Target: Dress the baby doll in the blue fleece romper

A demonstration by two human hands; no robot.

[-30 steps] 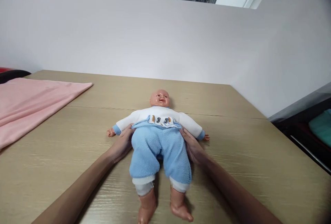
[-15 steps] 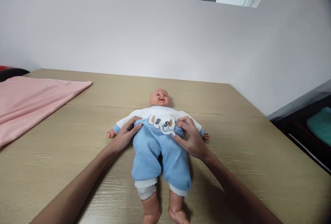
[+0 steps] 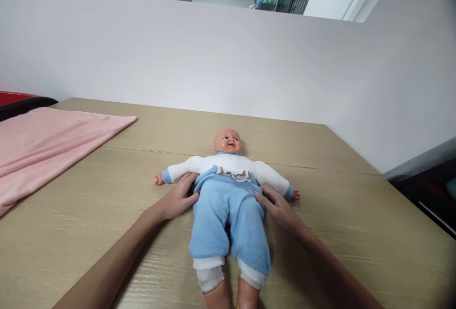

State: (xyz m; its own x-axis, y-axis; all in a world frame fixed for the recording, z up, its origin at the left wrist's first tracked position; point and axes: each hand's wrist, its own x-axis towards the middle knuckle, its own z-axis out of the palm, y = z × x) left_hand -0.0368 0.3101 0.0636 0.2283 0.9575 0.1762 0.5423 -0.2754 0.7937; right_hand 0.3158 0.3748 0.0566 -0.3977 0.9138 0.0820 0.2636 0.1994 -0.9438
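Observation:
A baby doll point(image 3: 228, 141) lies on its back, head away from me and arms spread. It wears a white long-sleeved top point(image 3: 203, 162) with blue cuffs and fluffy light-blue pants point(image 3: 217, 204). An animal-face patch point(image 3: 235, 175) at the waistband is partly folded out of sight. At the left of the waist, my left hand point(image 3: 180, 199) is closed on the pants' side, its fingertips hidden behind the doll. My right hand point(image 3: 278, 204) pinches the opposite side of the pants near the hip, thumb on the front. White cuffs point(image 3: 210, 275) show below the pants, above the bare lower legs.
The doll lies on a wood-grain table point(image 3: 107, 233). A pink cloth point(image 3: 53, 142) is spread at the left. A white wall point(image 3: 199, 57) stands behind the table. A black item point(image 3: 28, 105) with red beside it is at the far left, and a dark object point(image 3: 420, 195) at the right.
My right hand has moved from the front of the waistband to the doll's side, and my left hand slid slightly lower. The patch is now more folded. The view has shifted a little.

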